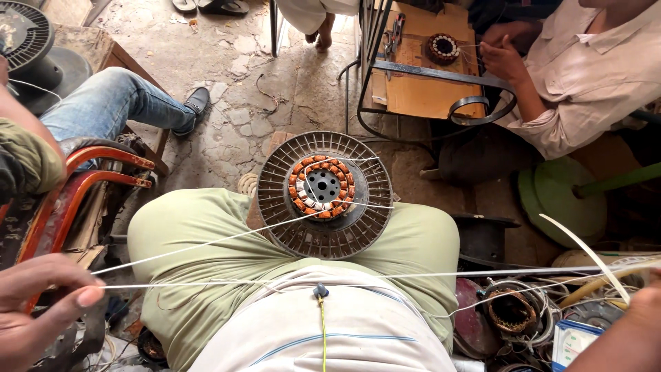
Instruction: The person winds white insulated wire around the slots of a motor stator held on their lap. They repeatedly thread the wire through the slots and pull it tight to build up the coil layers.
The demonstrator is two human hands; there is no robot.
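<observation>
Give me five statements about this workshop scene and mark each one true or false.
1. The round motor stator with copper windings rests on the person's lap. True.
2. The left hand pinches a white cord that runs to the stator. True.
3. The right hand grips a hammer. False: it is at the frame's edge by a pale strip, and no hammer shows.
4. The co-worker at upper right is handling a second winding on a brown board. True.
5. The stator's windings are bright blue. False: they are orange and white.
</observation>
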